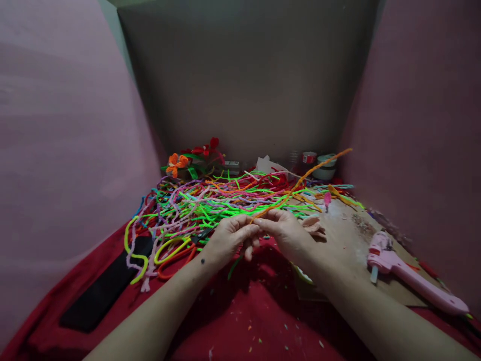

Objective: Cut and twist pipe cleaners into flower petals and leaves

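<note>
An orange pipe cleaner (317,168) slants up and to the right from between my hands. Its lower end is pinched by the thumb and fingers of my left hand (233,238). My right hand (287,231) has closed on the same pipe cleaner just beside, the thumbs almost touching. A short dark green piece (235,267) pokes out below my left hand; I cannot tell whether it is held. Behind both hands spreads a heap of pipe cleaners (214,208) in green, pink, purple and other colours. Scissors (176,268) with orange-and-yellow looped handles lie left of my left hand.
At right a pink glue gun (409,276) rests on a stained cardboard sheet (347,228). A flat black object (101,296) lies at left on the red cloth (240,321). Orange (176,164) and red flowers (206,149) stand at the back left, with small containers (325,168) at the back right.
</note>
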The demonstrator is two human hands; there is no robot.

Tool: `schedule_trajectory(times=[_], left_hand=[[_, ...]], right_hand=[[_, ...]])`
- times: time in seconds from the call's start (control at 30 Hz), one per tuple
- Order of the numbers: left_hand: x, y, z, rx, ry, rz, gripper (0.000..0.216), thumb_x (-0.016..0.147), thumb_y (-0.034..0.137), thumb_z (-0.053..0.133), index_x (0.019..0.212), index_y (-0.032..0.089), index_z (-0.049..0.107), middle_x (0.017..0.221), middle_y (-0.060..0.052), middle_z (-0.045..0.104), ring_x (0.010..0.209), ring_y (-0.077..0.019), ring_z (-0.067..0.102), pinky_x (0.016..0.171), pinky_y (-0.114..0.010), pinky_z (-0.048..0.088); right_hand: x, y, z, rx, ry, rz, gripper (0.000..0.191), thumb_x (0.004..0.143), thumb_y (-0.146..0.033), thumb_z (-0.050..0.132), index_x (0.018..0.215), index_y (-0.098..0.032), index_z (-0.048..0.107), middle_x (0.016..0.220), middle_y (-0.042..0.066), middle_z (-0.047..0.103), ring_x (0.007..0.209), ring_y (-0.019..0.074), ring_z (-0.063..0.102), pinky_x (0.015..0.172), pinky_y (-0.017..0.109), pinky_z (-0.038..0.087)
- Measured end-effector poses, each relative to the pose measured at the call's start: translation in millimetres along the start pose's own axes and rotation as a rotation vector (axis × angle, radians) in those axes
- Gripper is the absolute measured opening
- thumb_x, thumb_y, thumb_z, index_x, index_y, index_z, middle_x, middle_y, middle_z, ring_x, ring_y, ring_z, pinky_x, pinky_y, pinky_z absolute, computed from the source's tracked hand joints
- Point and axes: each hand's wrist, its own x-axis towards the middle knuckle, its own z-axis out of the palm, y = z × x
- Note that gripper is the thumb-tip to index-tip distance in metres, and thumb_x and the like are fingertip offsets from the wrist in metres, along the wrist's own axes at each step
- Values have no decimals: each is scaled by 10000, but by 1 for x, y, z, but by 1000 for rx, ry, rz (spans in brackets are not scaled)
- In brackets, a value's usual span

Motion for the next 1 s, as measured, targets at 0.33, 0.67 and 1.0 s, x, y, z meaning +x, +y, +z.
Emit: schedule_trajectory(times=[0.33,0.67,1.0], left_hand=[[-3,8,-1,82,-7,6,172,785,280,510,734,117,525,584,7,603,386,-84,544,441,-196,390],[-2,1,-7,125,-4,68,161,780,276,538,742,125,581,569,17,589,391,-74,525,418,-183,392],[-6,6,-12,-72,-208,23,204,857,303,435,928,132,523,681,-33,649,427,-75,547,474,-193,392]], right_hand=[[-4,-6,0,-48,5,-71,131,646,-268,668,679,-141,663,582,-14,590,568,107,493,607,254,374],[1,2,-4,19,12,2,207,613,-320,705,596,-138,609,533,-18,550,514,92,461,548,244,332],[2,-2,-5,118,72,-11,216,592,-304,732,605,-135,599,535,-9,579,516,97,510,539,234,359]])
